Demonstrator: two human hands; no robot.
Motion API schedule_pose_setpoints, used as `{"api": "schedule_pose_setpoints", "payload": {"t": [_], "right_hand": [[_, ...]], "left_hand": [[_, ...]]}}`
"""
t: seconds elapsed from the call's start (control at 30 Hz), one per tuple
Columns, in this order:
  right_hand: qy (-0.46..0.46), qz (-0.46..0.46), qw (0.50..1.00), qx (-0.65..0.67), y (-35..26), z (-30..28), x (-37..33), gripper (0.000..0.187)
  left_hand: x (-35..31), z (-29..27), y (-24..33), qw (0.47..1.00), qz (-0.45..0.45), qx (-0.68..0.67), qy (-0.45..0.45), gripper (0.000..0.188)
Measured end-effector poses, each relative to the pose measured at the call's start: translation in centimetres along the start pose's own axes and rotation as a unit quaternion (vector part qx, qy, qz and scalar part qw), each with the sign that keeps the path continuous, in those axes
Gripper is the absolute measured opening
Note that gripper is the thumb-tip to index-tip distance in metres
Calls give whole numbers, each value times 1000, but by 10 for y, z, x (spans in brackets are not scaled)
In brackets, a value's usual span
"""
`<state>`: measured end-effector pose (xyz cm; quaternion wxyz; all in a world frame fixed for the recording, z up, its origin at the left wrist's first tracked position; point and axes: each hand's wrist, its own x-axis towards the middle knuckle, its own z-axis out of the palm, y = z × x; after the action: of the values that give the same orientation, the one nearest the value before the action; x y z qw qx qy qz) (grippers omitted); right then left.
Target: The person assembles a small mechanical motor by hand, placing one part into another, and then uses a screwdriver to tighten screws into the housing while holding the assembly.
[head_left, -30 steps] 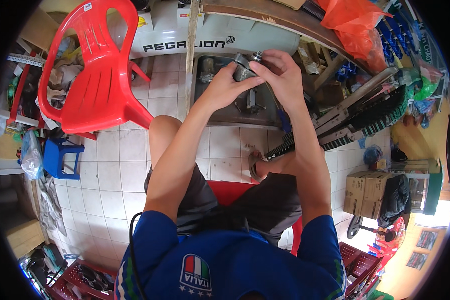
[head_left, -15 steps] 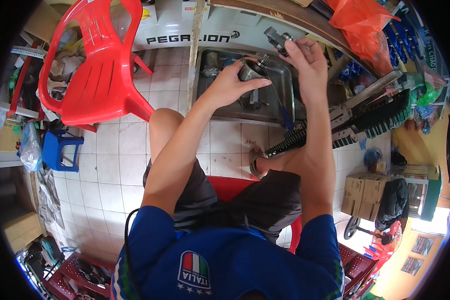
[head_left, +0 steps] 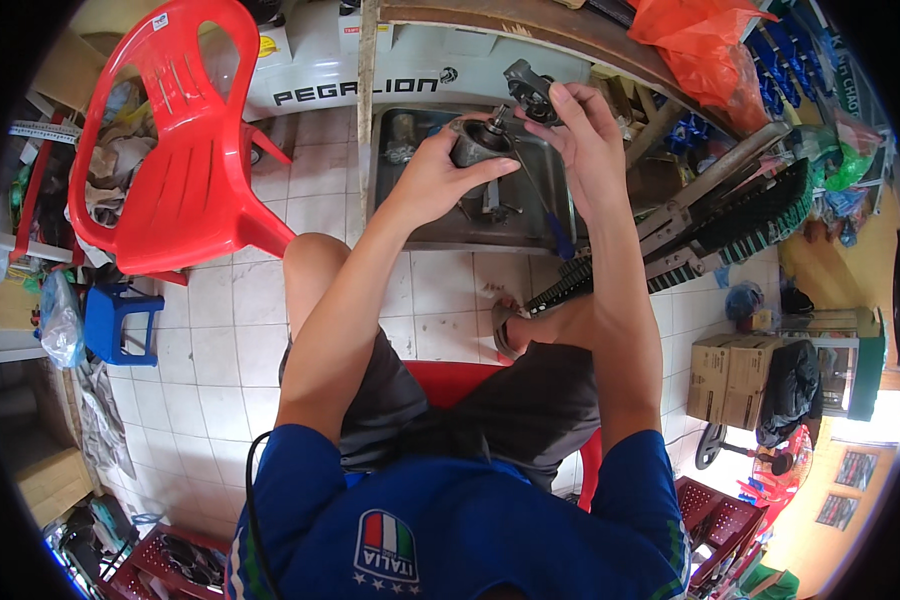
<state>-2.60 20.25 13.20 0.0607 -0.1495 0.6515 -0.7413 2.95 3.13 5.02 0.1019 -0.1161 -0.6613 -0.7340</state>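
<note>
My left hand [head_left: 432, 182] is wrapped round a grey metal motor body [head_left: 481, 145], thumb along its near side. A toothed shaft [head_left: 497, 121] sticks up out of its top. Just right of and above that shaft, my right hand [head_left: 592, 138] grips a dark metal end housing [head_left: 526, 84] between thumb and fingers. The housing stays apart from the shaft, its hollow side partly in sight. Both parts are held over a metal tray [head_left: 440, 246] on the floor. In the tray lies a screwdriver with a blue handle [head_left: 558, 234], and further metal parts [head_left: 402, 130] sit at its left.
A red plastic chair [head_left: 175, 190] and a blue stool [head_left: 120, 325] stand at the left. Long black racks [head_left: 730, 235] lean right of the tray. A wooden beam [head_left: 560, 50] runs above it. Cardboard boxes [head_left: 732, 380] are at the right, on the tiled floor's far side.
My right hand has turned the end housing and brought it slightly lower, nearer the shaft. My left hand keeps its hold on the motor body. The whole view has shifted a little.
</note>
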Motion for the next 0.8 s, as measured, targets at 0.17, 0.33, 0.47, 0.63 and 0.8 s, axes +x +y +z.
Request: {"api": "schedule_pose_setpoints", "payload": {"t": [0.17,0.33,0.47,0.63,0.8], "right_hand": [[-29,59,993,96,-10,2,0,41],[-32,121,985,115,-14,2,1,50],[-27,163,976,139,-16,-3,2,53],[-20,160,974,158,-19,-3,1,53],[-29,109,985,134,-21,-5,-6,51]], "left_hand": [[-2,-1,4,999,-23,-27,-2,54],[-3,-1,7,1000,-13,-22,-7,57],[-2,-1,6,1000,-7,-11,-7,61],[-3,1,9,1000,3,-25,3,69],[-4,3,10,999,40,21,12,81]]}}
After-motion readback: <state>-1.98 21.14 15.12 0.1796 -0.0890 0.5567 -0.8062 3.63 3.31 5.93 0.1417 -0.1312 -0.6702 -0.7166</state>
